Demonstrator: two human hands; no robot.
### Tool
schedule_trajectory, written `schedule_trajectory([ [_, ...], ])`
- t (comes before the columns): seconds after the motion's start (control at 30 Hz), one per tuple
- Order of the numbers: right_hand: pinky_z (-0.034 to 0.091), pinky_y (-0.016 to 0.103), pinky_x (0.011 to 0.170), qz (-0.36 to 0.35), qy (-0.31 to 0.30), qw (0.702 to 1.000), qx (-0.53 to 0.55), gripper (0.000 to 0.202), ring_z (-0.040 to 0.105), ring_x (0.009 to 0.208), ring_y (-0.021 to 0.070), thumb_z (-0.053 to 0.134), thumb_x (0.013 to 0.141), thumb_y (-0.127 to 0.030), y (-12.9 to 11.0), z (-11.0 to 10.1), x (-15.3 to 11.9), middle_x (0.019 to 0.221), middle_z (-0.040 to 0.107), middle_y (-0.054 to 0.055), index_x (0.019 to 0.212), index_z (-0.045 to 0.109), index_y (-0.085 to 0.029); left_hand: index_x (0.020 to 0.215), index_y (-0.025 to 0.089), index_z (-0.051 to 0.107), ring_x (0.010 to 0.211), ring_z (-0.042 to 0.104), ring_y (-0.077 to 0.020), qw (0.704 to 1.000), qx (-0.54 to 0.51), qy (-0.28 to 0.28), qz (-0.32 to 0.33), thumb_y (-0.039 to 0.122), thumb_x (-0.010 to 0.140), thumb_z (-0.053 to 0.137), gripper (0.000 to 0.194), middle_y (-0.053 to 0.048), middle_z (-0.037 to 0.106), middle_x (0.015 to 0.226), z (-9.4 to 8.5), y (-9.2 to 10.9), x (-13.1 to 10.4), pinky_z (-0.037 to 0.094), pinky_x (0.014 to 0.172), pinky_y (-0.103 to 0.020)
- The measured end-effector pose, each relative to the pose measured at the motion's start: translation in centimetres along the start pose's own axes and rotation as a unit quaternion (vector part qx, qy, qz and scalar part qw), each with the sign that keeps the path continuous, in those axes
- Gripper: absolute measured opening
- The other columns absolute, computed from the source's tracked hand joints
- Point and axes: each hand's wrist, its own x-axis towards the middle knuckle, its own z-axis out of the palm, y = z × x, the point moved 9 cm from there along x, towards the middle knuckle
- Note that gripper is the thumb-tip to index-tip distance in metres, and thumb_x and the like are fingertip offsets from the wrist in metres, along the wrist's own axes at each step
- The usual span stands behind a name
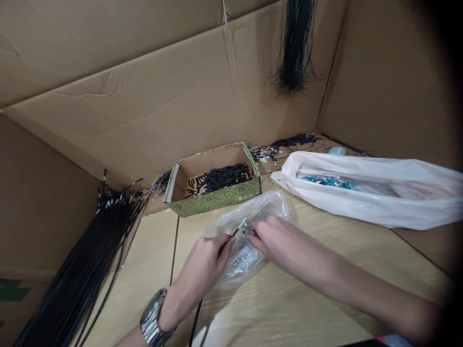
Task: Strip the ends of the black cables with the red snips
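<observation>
The left hand (pixel 207 259) pinches a black cable (pixel 236 231) near its pale end; the right hand (pixel 270 234) grips a red-handled tool (pixel 255 233). Below, a clear bag (pixel 231 274) lies on the worktop (pixel 307 299).

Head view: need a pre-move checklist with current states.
1. Left hand grips the thin black cable, pale tip exposed: ok.
2. Right hand holds the small red-handled metal tool: ok.
3. Cable tip touching the tool: cannot tell, they overlap at this angle.
4. Clear plastic bag away from the work: not ok, it lies right beneath both hands.
5. Green-patterned cardboard box upright, short black pieces inside: ok.
6. White plastic bag clear of both hands: ok.
</observation>
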Motion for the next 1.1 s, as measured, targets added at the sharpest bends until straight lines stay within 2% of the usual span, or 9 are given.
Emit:
schedule_trajectory([
  [0.17, 0.024, 0.031, 0.051, 0.0, -0.004, 1.0, -0.004, 0.024, 0.056, 0.055, 0.0171, 0.052, 0.097, -0.019, -0.6, -0.2, 0.4, 0.068, 0.063, 0.005, 0.079, 0.067, -0.015, 0.079, 0.02, 0.061, 0.062, 0.064, -0.0168, 1.0, 0.002, -0.006, 0.005, 0.027, 0.103, 0.043, 0.031, -0.003, 0.069, 0.07, 0.4, 0.3, 0.0, 0.036, 0.06, -0.026],
  [0.3, 0.025, 0.031, 0.054, -0.019, -0.007, 0.999, -0.024, 0.029, 0.057, 0.061, 0.0179, 0.048, 0.098, -0.013, -1.4, -0.1, 0.6, 0.071, 0.064, 0.005, 0.077, 0.067, -0.015, 0.079, 0.02, 0.062, 0.062, 0.064, -0.0175, 1.0, 0.001, -0.013, 0.012, 0.027, 0.103, 0.043, 0.031, -0.002, 0.068, 0.068, 0.5, 0.5, 0.1, 0.037, 0.06, -0.026],
  [0.43, 0.024, 0.031, 0.052, -0.006, -0.033, 0.999, -0.031, 0.028, 0.057, 0.059, 0.0182, 0.049, 0.096, -0.01, -0.8, 0.6, 0.5, 0.069, 0.064, 0.006, 0.077, 0.068, -0.015, 0.087, 0.019, 0.064, 0.062, 0.064, -0.0163, 0.999, -0.036, -0.007, 0.008, 0.026, 0.104, 0.04, 0.03, -0.002, 0.071, 0.074, 0.0, 0.4, 0.2, 0.039, 0.062, -0.026],
  [0.57, 0.024, 0.03, 0.052, 0.0, -0.01, 1.0, -0.018, 0.023, 0.06, 0.058, 0.0189, 0.051, 0.098, -0.02, 0.1, 0.3, 0.3, 0.068, 0.065, 0.005, 0.084, 0.069, -0.016, 0.094, 0.02, 0.065, 0.063, 0.064, -0.0147, 0.997, -0.072, -0.009, 0.006, 0.025, 0.105, 0.04, 0.028, 0.0, 0.073, 0.078, -0.3, 0.2, 0.3, 0.04, 0.065, -0.025],
  [0.73, 0.025, 0.03, 0.051, 0.005, 0.004, 1.0, -0.003, 0.021, 0.06, 0.058, 0.0181, 0.054, 0.097, -0.027, 0.3, -0.3, 0.4, 0.07, 0.066, 0.004, 0.084, 0.068, -0.018, 0.089, 0.02, 0.06, 0.064, 0.063, -0.0145, 0.997, -0.078, -0.018, 0.02, 0.026, 0.106, 0.036, 0.029, 0.001, 0.068, 0.073, 0.0, 0.5, 0.4, 0.04, 0.065, -0.025],
  [0.87, 0.026, 0.03, 0.051, -0.002, 0.0, 1.0, 0.008, 0.022, 0.057, 0.056, 0.0163, 0.052, 0.097, -0.025, -0.2, -0.3, 0.8, 0.072, 0.067, 0.005, 0.086, 0.069, -0.017, 0.089, 0.02, 0.056, 0.065, 0.063, -0.0153, 0.997, -0.068, -0.028, 0.032, 0.026, 0.106, 0.035, 0.028, 0.001, 0.066, 0.073, 0.4, 0.8, 0.4, 0.041, 0.066, -0.026],
  [1.1, 0.028, 0.031, 0.053, -0.022, 0.021, 1.0, 0.005, 0.026, 0.056, 0.06, 0.0176, 0.051, 0.096, -0.016, -0.8, -0.6, 0.2, 0.07, 0.062, 0.005, 0.075, 0.066, -0.018, 0.082, 0.02, 0.053, 0.064, 0.062, -0.0177, 0.998, -0.019, -0.054, 0.019, 0.022, 0.104, 0.035, 0.028, -0.001, 0.062, 0.069, 0.8, 0.9, 0.3, 0.04, 0.064, -0.028],
])
